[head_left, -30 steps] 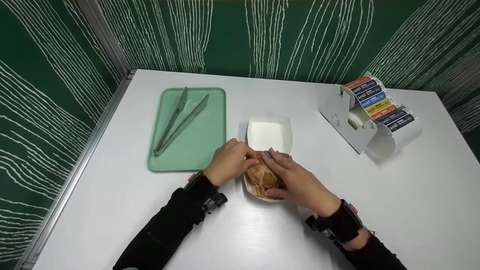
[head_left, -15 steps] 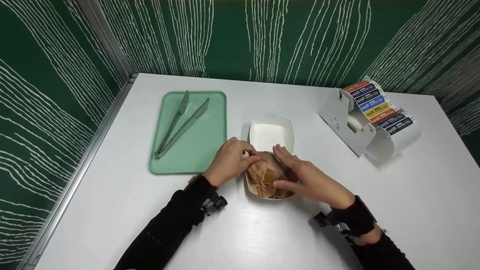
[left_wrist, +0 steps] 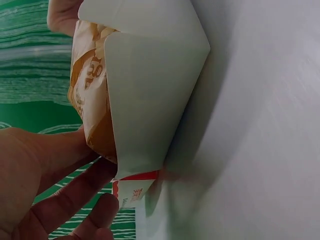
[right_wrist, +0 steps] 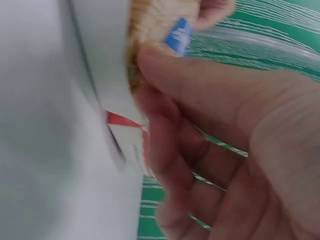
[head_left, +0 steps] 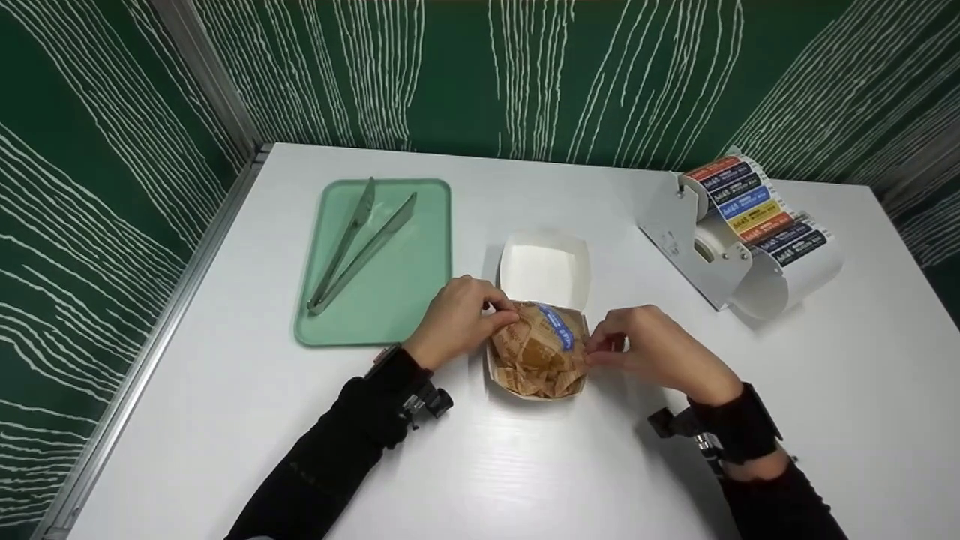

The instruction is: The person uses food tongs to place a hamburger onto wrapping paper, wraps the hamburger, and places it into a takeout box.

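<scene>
A burger in brown printed paper sits in the lower half of an open white clamshell box, whose lid lies back behind it. A blue sticker runs across the wrapper's upper right. My left hand pinches the paper at the burger's upper left between thumb and forefinger. At the right rim my right hand pinches the wrapper edge, thumb against forefinger, as its thumb shows in the right wrist view. From the left wrist view, the box wall hides most of the burger.
Left of the box lies a green tray with metal tongs on it. At the right back stands a dispenser with a roll of coloured labels. Green walls with white streaks edge the white table.
My right hand has come off the top of the burger and moved right to its edge, uncovering the blue sticker. The left hand has stayed about where it was.
</scene>
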{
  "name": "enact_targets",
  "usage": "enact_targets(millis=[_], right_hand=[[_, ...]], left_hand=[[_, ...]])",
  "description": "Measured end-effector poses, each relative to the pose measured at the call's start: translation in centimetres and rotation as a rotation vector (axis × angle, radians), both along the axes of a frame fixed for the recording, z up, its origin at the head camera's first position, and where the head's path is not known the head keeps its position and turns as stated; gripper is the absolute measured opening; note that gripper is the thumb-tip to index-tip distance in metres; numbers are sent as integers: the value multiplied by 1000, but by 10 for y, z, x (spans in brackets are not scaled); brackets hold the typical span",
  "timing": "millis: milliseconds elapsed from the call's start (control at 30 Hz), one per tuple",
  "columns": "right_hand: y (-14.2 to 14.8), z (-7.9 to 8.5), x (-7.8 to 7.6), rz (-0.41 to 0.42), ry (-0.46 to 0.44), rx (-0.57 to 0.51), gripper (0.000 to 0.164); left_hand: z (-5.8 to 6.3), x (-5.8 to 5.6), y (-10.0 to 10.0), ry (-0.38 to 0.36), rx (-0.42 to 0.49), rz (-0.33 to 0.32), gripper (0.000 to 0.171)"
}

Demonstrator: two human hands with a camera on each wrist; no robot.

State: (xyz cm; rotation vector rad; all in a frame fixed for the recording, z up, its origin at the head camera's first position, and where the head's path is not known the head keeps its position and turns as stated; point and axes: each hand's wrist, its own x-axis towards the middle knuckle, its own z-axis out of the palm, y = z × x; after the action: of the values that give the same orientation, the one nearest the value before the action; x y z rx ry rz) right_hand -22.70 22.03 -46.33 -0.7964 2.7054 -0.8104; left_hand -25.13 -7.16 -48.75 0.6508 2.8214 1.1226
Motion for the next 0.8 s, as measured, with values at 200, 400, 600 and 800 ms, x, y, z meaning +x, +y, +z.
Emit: enact_targets(millis=[200, 400, 600, 800], right_hand=[[-11, -10, 1, -94, 2, 32, 6], [-19, -19, 2, -145, -13, 7, 6], [-21, -23, 1, -163, -37, -18, 4], [-15, -19, -1, -182, -59, -62, 4]], left_hand=[[0, 0, 2, -19, -15, 1, 13], [-1, 1, 3, -10, -29, -7, 12], [-5, 0, 4, -1, -17, -1, 10], [-7, -1, 5, 30, 31, 6, 13]])
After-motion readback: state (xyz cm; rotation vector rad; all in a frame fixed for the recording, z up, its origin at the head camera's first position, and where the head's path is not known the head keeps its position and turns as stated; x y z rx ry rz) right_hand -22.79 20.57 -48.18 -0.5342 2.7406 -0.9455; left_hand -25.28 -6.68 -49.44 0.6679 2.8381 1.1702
